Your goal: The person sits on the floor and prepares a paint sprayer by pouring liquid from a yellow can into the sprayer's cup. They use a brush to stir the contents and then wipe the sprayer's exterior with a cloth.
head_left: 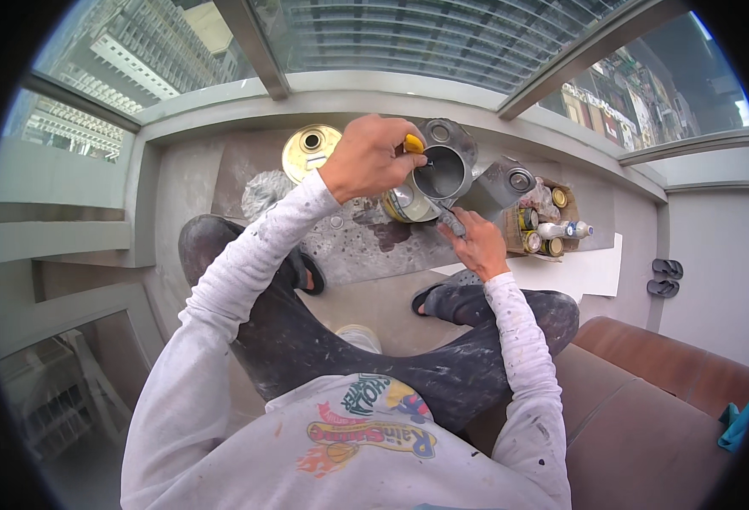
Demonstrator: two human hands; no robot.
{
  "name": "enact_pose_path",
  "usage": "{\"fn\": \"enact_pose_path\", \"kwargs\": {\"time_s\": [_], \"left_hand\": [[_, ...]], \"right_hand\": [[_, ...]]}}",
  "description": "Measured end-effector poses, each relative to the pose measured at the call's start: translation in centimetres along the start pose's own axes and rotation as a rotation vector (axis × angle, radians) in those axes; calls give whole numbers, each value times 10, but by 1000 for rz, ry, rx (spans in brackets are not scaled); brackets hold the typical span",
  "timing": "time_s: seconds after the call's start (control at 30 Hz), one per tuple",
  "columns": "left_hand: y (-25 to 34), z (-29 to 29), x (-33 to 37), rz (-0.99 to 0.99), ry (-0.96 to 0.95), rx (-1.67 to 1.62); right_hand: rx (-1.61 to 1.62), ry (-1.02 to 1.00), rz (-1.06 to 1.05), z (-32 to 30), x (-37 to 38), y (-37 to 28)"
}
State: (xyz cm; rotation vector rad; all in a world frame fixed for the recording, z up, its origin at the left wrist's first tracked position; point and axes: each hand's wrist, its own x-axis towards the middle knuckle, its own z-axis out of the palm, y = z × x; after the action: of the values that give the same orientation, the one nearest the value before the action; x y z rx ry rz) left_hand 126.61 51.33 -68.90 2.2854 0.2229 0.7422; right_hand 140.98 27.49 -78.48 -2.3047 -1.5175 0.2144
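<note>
My left hand [373,160] is closed around a yellow-handled tool [414,143], whose working end reaches to the rim of a round grey pot [441,173] and is mostly hidden. In my right hand [480,245] is the pot's grey, paint-crusted handle [451,223]. The pot is tilted so that its grey inside shows. Just under and left of it stands an open can with whitish contents [408,204]. Behind the pot is a dark grey round container [439,131].
A cream-coloured metal can [292,153] stands left of my left hand, near crumpled clear plastic [266,192]. To the right are a grey metal can [505,182] and a cardboard box [512,231] of small cans and bottles. Paint-spattered sheeting [340,253] covers the floor below the windows.
</note>
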Motion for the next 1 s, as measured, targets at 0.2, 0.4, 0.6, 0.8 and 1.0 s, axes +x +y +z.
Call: {"fn": "enact_pose_path", "kwargs": {"time_s": [0.2,0.4,0.6,0.8,1.0], "left_hand": [[16,-24,2,-357,-199,-330],[-4,-12,1,171,-96,110],[18,8,-7,-331,-95,-261],[-2,20,-6,-333,61,-279],[-1,-5,-1,-431,162,-450]], "right_hand": [[-32,-44,20,0,-4,3],[18,-25,4,4,-6,4],[70,-108,36,-1,-4,-1],[304,-131,65,-2,-3,-4],[464,-116,185,0,-2,0]]}}
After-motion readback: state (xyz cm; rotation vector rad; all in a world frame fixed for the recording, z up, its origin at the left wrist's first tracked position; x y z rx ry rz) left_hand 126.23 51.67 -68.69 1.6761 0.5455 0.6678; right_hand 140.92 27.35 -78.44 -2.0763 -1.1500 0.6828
